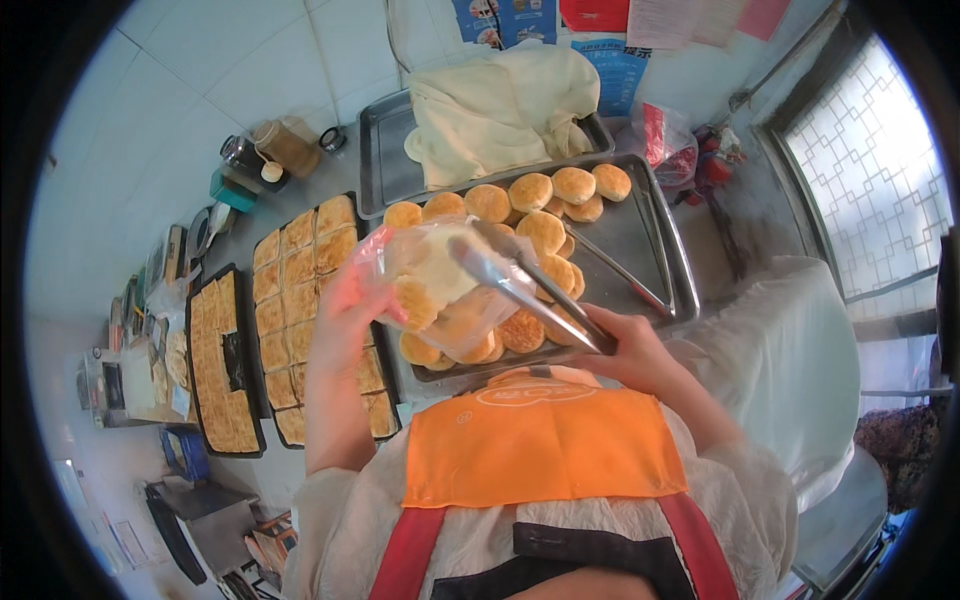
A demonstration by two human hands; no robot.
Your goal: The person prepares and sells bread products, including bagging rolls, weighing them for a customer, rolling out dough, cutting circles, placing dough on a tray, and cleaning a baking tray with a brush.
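Observation:
My left hand [352, 300] grips the edge of a clear plastic bag [440, 250]. Golden-brown round buns show through the bag's film. Metal tongs [545, 300] are in my right hand [636, 350], fingers wrapped around their handle end. The tongs' tips reach to the bag, over its upper part; whether they pinch a bun I cannot tell. Beneath both hands lies a large metal tray [686, 275] with several round buns [575, 185] along its far side and left part. A second pair of tongs [622, 268] rests in the tray's right part.
To the left stand two dark trays of square-cut flat bread [300, 270]. Behind, a pale cloth [500, 95] covers part of another metal tray [385, 150]. Jars [285, 148] stand at the back left. A plastic-covered surface [780, 350] is at the right, near a window.

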